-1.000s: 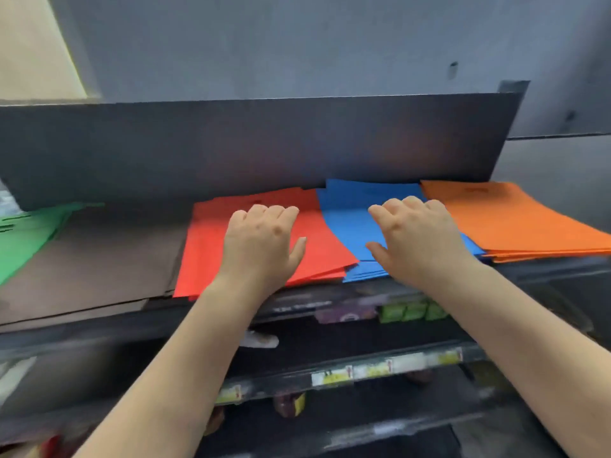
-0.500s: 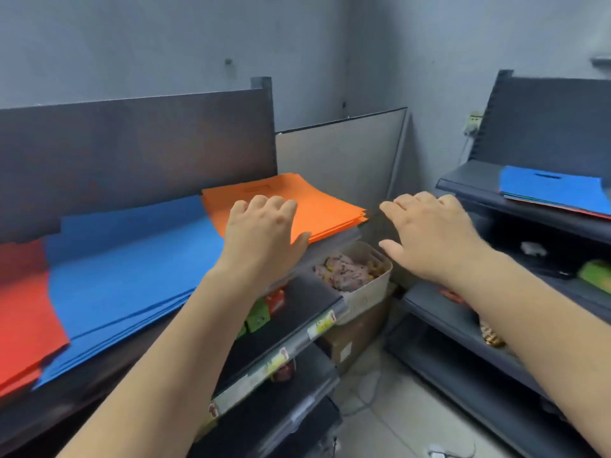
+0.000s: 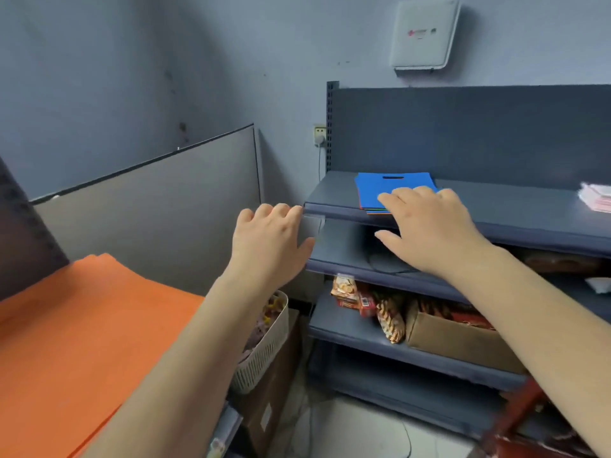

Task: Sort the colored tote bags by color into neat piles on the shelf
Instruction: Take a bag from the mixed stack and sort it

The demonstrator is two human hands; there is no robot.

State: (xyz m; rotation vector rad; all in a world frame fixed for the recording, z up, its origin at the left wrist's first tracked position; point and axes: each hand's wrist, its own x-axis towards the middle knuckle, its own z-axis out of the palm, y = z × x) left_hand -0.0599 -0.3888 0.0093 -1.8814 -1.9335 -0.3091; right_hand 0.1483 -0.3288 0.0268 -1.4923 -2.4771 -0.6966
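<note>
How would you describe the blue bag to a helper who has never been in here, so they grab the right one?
Face the dark shelf unit on the right, below the white wall box. On its top shelf, near the left end, lies a small stack with the blue bag uppermost. A slot handle is cut near its far edge; the papers further right are pale.

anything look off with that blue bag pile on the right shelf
Yes. The pile under the right hand is blue on top, but orange, red and green edges show beneath at its front left corner, so the colors are still mixed. The orange pile at the lower left looks uniform.
</note>
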